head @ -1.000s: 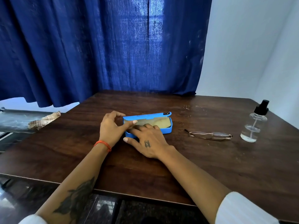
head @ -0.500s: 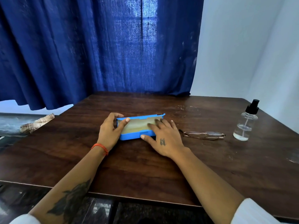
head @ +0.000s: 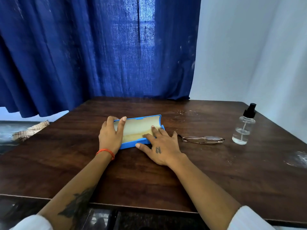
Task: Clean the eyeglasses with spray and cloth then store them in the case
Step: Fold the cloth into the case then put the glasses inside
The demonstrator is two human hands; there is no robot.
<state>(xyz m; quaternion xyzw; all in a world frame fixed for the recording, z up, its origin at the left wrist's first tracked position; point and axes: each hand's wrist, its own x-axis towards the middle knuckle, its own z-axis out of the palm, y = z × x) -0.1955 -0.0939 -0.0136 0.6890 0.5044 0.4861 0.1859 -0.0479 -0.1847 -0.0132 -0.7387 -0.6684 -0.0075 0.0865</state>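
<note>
Head view, left hand [head: 111, 136] grip holding open blue case [head: 132, 144], right hand [head: 159, 146] fingers flat inside

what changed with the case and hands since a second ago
The case lid has swung further open, held up by the left hand. The right hand moved from the left end toward the right end. Glasses and spray bottle stayed put.

light: soft daylight glowing through blue curtain [head: 99, 52]; dim room | glare: faint sheen on desk [head: 216, 171] | blur: slight; edges bowed by wide lens
</note>
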